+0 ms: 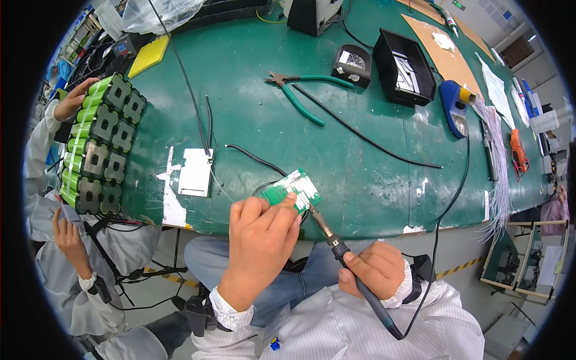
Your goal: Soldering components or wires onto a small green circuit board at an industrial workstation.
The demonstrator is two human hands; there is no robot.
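Note:
At the table's near edge my left hand [261, 234] is closed on a small green circuit board [279, 191], fingertips pressing its top face. A thin pale strand [221, 186] runs toward those fingers. My right hand [375, 270] grips a soldering iron [354, 264], its metal tip touching or very close to the board's near right edge. A black cable [258, 157] reaches the board from the left. Left of my hands lies a white-faced rectangular board [195, 174], beside the ends of black wires.
Green-handled cutters [300, 99] and a loose black cable [366, 132] lie beyond. Black bins [403, 69], a blue soldering stand [454, 105] and a bundle of white wires [498, 162] are right. At left, a co-worker's hand [75, 99] touches a green battery pack [96, 147].

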